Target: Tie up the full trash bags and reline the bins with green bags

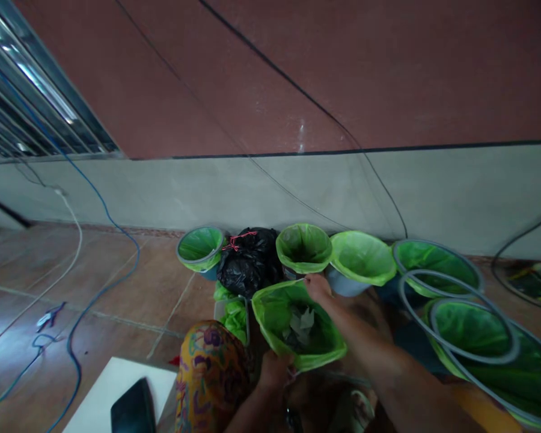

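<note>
I can see the green bag [269, 314] low down and near the middle of my view, right in front of the person's knees. It is bright green, thin and a bit see-through, and its top is pulled wide open into a lopsided square with soft corners. The sides look wrinkly, lighter near the edge and darker deep inside. Some crumpled, pale grey scraps [301, 325] lie in the bottom, and I can't tell what they are made of. I can't see well what is under the bag either. The right hand [318, 287] reaches across to the far edge, with its fingers curled closed around the rim of the bag. The left hand [276, 365] is at the near edge, touching it, but its fingers are too dark for me to tell how tightly they are closed. Just behind the green bag sits a shiny black bag [243, 270] tied with pink string [238, 239]. Beside that, along the wall, I see a round bin [304, 264] and a grey bin [351, 285], both lined with green too. A white box [219, 310] with more green plastic [235, 320] in it is near the knee in bright, patterned cloth [213, 373].
</note>
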Demonstrator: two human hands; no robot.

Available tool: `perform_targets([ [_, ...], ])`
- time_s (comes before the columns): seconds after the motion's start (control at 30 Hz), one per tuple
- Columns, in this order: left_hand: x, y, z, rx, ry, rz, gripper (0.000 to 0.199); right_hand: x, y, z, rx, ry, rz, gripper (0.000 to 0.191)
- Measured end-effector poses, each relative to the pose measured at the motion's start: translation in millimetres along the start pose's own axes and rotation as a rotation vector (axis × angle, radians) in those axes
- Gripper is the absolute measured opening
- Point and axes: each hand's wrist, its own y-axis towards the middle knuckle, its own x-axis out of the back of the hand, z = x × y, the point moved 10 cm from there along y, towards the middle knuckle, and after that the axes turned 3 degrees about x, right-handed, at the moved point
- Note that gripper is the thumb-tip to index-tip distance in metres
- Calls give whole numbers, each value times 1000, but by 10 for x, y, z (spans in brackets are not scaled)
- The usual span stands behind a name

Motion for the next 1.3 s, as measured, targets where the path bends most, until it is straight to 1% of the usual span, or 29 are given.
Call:
perform_targets([
  [0.03, -23, 7, -28, -14, 1, 25, 13, 65, 1, 7, -1, -8, -11, 26],
  [0.1, -65, 12, -148, -69, 31, 59, 15, 263, -7, 61, 18, 2, -60, 26],
  [0.17, -86, -27, -360, -157, 96, 59, 14, 510, -37, 150, 58, 58, -129, 25],
  [0.2, -89, -72, -500, -214, 136, 47, 14, 635, -62, 195, 79, 94, -163, 25],
  [0.23, -86, -139, -657, -278, 177, 27, 19, 756, -95, 233, 95, 131, -198, 26],
  [0.3, -83, -331, -1003, -421, 252, -18, 42, 964, -172, 285, 109, 194, -256, 26],
  [0.33, -91, -446, -1172, -494, 295, -36, 49, 1046, -212, 303, 110, 216, -276, 26],
  [0.37, -128, -560, -1323, -559, 345, -26, 52, 1113, -250, 321, 111, 236, -289, 25],
  [0.47, -293, -822, -1634, -686, 477, 64, 41, 1241, -339, 401, 141, 348, -284, 20],
  [0.53, -377, -938, -1793, -770, 494, 119, 35, 1306, -390, 437, 158, 513, -286, 18],
  [0.57, -393, -975, -1867, -805, 484, 126, 32, 1324, -414, 428, 143, 620, -288, 17],
  [0.63, -381, -999, -1994, -822, 463, 105, 25, 1282, -467, 355, 48, 837, -264, 15],
  [0.7, -347, -1028, -2132, -808, 416, 84, 20, 1173, -538, 302, -40, 1017, -200, 12],
  [0.73, -348, -1071, -2212, -811, 382, 98, 20, 1122, -575, 302, -54, 1087, -162, 12],
  [0.8, -404, -1226, -2396, -856, 290, 186, 24, 1056, -643, 331, -29, 1189, -99, 12],
  [0.83, -436, -1281, -2459, -845, 280, 213, 22, 1032, -671, 342, -15, 1223, -77, 12],
  [0.87, -447, -1320, -2511, -823, 265, 209, 18, 1002, -693, 345, -15, 1247, -56, 13],
  [0.93, -510, -1411, -2609, -829, 223, 237, 18, 944, -720, 342, -33, 1270, -31, 13],
  [1.0, -622, -1468, -2673, -863, 211, 290, 19, 912, -735, 380, -23, 1257, -11, 13],
  [1.03, -684, -1473, -2693, -880, 221, 311, 18, 908, -744, 421, -2, 1238, 2, 13],
  [1.1, -781, -1429, -2727, -910, 253, 309, 16, 901, -772, 555, 70, 1193, 58, 17],
  [1.13, -822, -1392, -2746, -925, 268, 300, 15, 881, -794, 646, 114, 1171, 114, 22],
  [1.2, -896, -1306, -2787, -958, 287, 281, 16, 792, -860, 854, 211, 1123, 280, 29],
  [1.27, -960, -1174, -2796, -952, 306, 278, 17, 678, -925, 1016, 295, 1069, 434, 27],
  [1.3, -975, -1087, -2786, -936, 306, 278, 19, 630, -932, 1053, 316, 1052, 475, 23],
])
